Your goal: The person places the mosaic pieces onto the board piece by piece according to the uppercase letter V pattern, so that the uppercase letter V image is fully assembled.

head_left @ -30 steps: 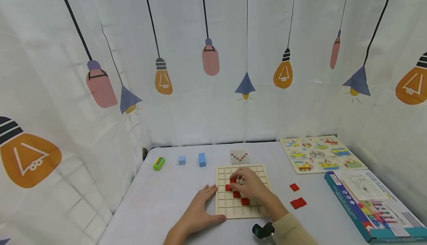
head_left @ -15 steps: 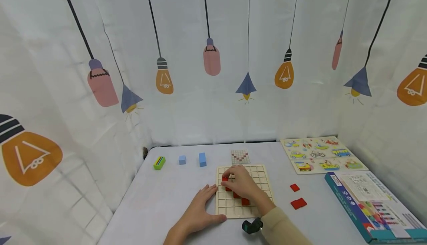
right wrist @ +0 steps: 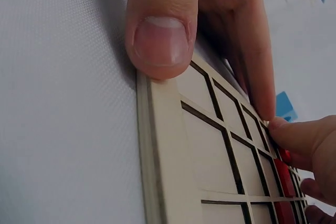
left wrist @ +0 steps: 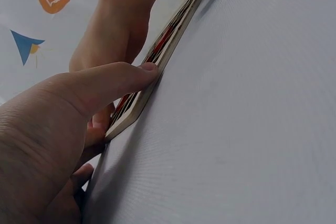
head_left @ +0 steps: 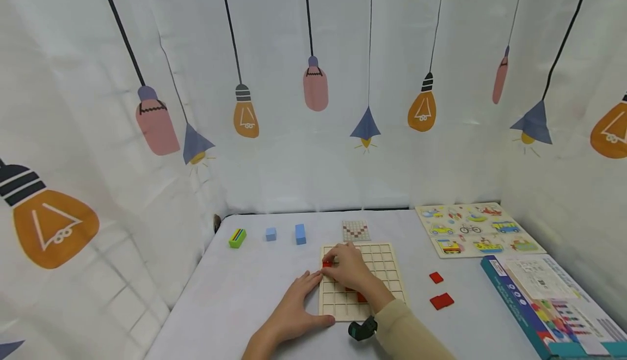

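A light wooden grid board (head_left: 384, 273) lies on the white table with several red square tiles (head_left: 361, 298) in its cells, partly covered by the right hand. My left hand (head_left: 297, 308) rests at the board's left side, fingers stretched along the edge. Its thumb (right wrist: 163, 45) presses on the near left corner in the right wrist view. Thumb and fingertips of my right hand (head_left: 350, 270) pinch a red square tile (head_left: 326, 264) over the leftmost column, right by the left fingertips. In the left wrist view the right hand (left wrist: 113, 30) shows behind the left thumb.
Loose red tiles (head_left: 442, 301) lie right of the board. A small pattern card (head_left: 356, 230) sits behind it. Blue blocks (head_left: 300, 234) and a green striped block (head_left: 237, 238) stand back left. A picture puzzle (head_left: 470, 229) and a flat box (head_left: 553, 300) occupy the right side.
My right hand has moved left across the board with the red tile, from the middle columns to the left edge. The left hand stays in place; the head view has shifted slightly.
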Tool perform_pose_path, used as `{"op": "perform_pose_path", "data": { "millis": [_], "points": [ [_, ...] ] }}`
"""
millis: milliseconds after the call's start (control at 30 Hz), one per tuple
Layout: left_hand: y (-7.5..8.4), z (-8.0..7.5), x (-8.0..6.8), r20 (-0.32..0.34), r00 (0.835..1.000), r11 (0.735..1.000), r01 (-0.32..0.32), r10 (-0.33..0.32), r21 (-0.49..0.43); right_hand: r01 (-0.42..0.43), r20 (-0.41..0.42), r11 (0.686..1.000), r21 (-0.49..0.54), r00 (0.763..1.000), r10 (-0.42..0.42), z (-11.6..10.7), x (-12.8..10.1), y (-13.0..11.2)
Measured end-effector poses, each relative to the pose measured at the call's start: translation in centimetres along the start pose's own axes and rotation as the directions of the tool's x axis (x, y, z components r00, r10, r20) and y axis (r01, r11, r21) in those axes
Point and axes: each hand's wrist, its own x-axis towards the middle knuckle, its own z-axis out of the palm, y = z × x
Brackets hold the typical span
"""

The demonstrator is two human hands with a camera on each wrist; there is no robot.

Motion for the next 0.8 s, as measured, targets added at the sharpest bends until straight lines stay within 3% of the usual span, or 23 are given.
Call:
{"op": "perform_pose_path", "data": {
  "millis": [600,800],
  "points": [
    [0.1,0.2,0.0,-0.007,1.000,1.000,-0.012,0.012,0.005,-0.003,0.013,0.999,0.033,1.000,0.002,-0.3,-0.6,0.5],
    [0.2,0.0,-0.1,-0.018,1.000,1.000,-0.019,0.019,0.006,0.043,0.031,0.996,0.079,0.998,-0.046,-1.4,-1.4,-0.1]
  ]
}}
